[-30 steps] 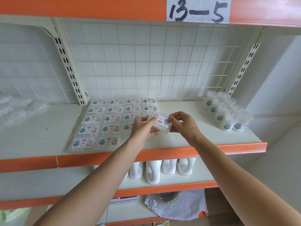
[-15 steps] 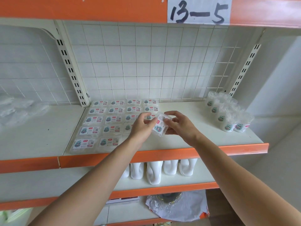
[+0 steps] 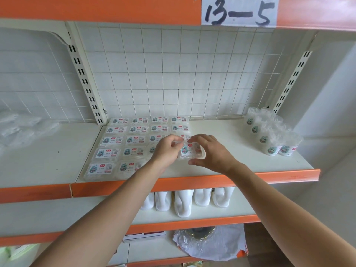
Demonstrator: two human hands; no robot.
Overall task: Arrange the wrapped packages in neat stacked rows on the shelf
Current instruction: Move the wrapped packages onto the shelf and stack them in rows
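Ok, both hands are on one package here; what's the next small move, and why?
Probably set the package flat on the shelf, extending the rightmost column of the laid-out packages. The left hand and right hand pinch it just in front of that shorter column, label up.

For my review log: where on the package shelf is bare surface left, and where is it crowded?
Bare shelf lies between the right hand and the cups, and in the left bay between the package rows and the crumpled plastic. Crowded: the package rows, where the left hand helps hold a package.
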